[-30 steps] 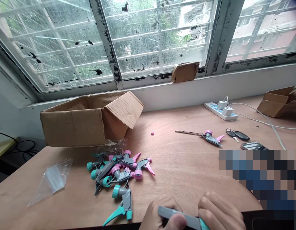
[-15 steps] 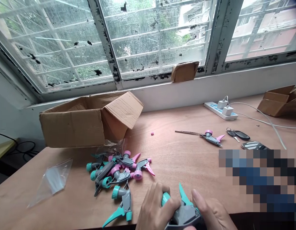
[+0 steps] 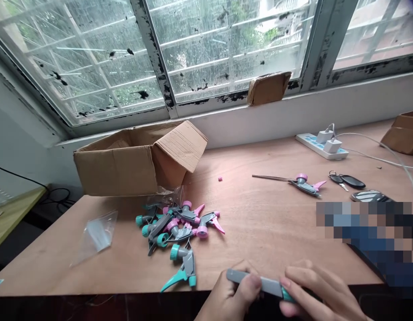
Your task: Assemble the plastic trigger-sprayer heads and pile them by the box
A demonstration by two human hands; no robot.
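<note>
My left hand [image 3: 226,296] is wrapped round a grey trigger sprayer head [image 3: 271,286], its thumb pressed along the flat top of the body. At the other end, the fingertips and thumb of my right hand [image 3: 321,290] pinch the teal nozzle. Both hands are at the table's front edge, and the sprayer's trigger and collar are hidden. To the left of my hands, a separate grey sprayer head with teal trigger [image 3: 190,262] lies near the edge. Behind it is a heap of teal and pink sprayer heads [image 3: 174,227].
An open cardboard box [image 3: 116,174] stands behind the heap; a clear plastic bag [image 3: 101,234] lies left. A pink-trigger sprayer head with a tube [image 3: 304,185], keys [image 3: 346,180] and a power strip [image 3: 321,146] are to the right. A pixelated patch covers the right side.
The sprayer head has been turned so its flat grey top shows. My right hand has moved onto its teal nozzle end. The view has shifted slightly, moving the table's front edge up.
</note>
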